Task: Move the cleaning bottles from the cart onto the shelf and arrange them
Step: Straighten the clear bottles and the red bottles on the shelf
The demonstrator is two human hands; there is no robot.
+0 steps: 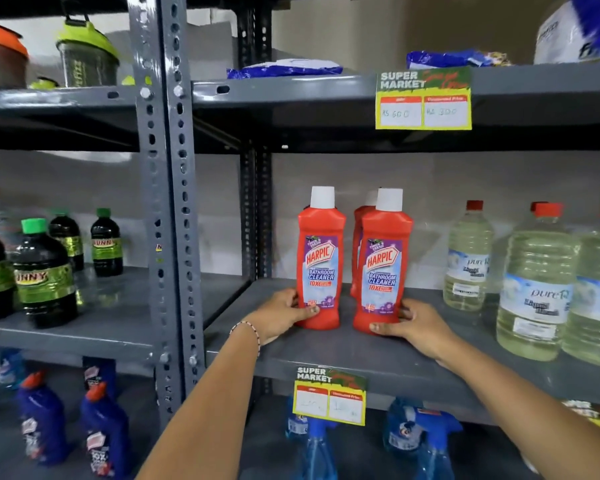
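Left hand (280,315) and right hand (414,323), fingers clamped on the bases of two upright red bottles (321,261) on the grey shelf (378,358).

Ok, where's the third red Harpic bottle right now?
Middle shelf, tucked behind the right-hand front Harpic bottle; only a sliver of the third red bottle shows.

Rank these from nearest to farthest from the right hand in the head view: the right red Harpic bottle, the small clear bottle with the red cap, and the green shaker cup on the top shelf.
1. Right red Harpic bottle: held at its base by the right hand.
2. Small clear bottle: same shelf, to the right, further back.
3. Green shaker cup: upper shelf, far left.
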